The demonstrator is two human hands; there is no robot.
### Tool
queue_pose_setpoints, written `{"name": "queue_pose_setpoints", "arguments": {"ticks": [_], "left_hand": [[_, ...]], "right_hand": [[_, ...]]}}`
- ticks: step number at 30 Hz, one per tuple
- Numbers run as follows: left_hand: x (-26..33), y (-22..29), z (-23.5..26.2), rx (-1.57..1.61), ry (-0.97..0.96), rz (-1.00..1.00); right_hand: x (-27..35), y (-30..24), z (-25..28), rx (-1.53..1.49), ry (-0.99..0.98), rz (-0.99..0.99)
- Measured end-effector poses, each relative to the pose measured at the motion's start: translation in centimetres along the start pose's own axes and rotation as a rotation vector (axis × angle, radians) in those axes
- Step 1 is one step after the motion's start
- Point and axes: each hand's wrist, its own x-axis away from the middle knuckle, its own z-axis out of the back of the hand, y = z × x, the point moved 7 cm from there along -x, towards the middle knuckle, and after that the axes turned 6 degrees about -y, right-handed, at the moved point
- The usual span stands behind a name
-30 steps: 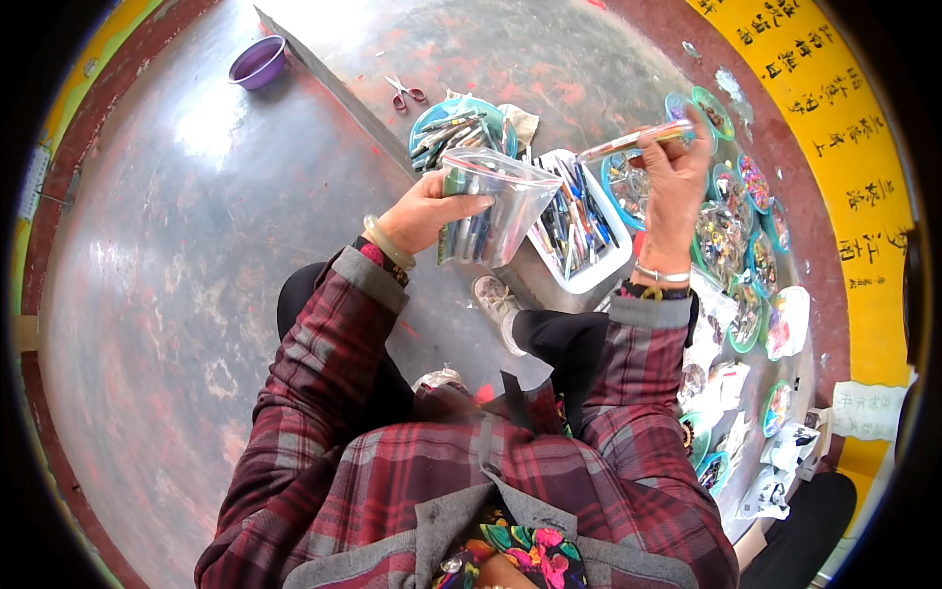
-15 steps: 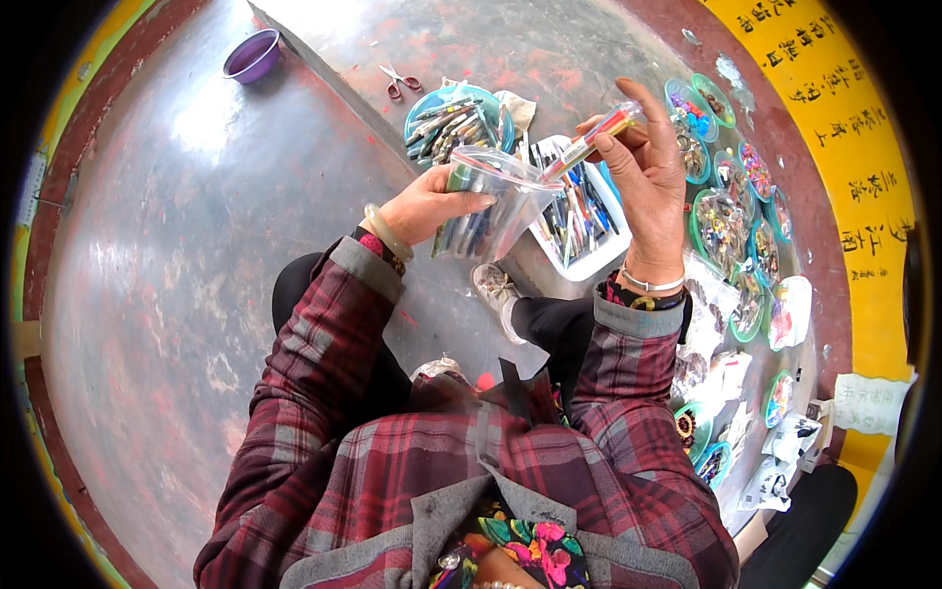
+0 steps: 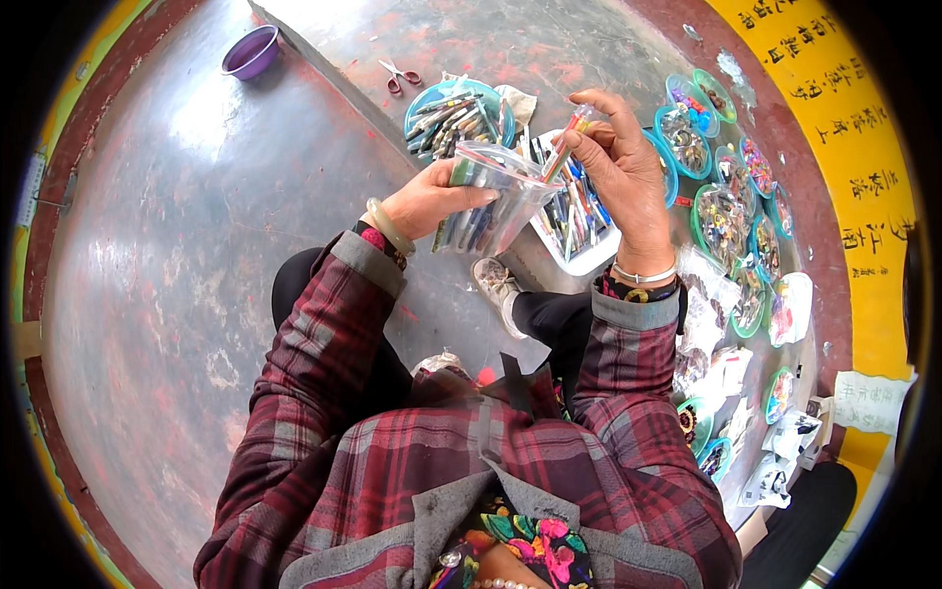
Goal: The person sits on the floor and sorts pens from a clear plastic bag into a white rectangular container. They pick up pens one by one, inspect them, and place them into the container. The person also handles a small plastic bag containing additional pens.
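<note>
Although it stands well apart from both grips, a purple basin [image 3: 250, 54] is the leftmost thing we see, up and to the left of our left hand [image 3: 432, 201]. A pair of scissors [image 3: 397, 75] lies on the floor above that same hand. Our left grip is closed, thumb laid across the front, pinching the side of a clear bag [image 3: 525, 201] that already holds packed pens [image 3: 471, 221]. Just beyond this grip sits a blue basin [image 3: 497, 102] heaped with loose pens [image 3: 449, 123]. The bag hangs between our two hands, its mouth gaping toward the right one. At that mouth we have the lower end of a reddish pen [image 3: 558, 160]; we cannot tell whether it is inside, or whether more than one is held. Below and beyond it stands a white box [image 3: 592, 258] of mixed pens, partly hidden by our right hand [image 3: 628, 177]. Here our thumb and fingers pinch the pen, pressed together on it with little gap. Farther right of this grip we see a green bowl [image 3: 696, 218] of small things among other bowls.
</note>
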Motion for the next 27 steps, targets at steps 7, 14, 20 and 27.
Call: {"name": "queue_pose_setpoints", "arguments": {"ticks": [7, 14, 20, 27], "left_hand": [[0.1, 0.0, 0.0, 0.042, 0.004, -0.008], [-0.1, -0.3, 0.1, 0.135, 0.019, -0.007], [-0.2, -0.8, 0.6, 0.218, 0.04, -0.023], [0.0, -0.4, 0.5, 0.293, 0.055, -0.031]], "right_hand": [[0.0, 0.9, 0.1, 0.085, 0.04, -0.101], [-0.1, 2.3, -0.4, 0.011, 0.087, -0.062], [-0.2, 1.1, -1.0, 0.272, 0.114, 0.089], [-0.1, 0.4, -1.8, 0.49, 0.122, 0.153]]}}
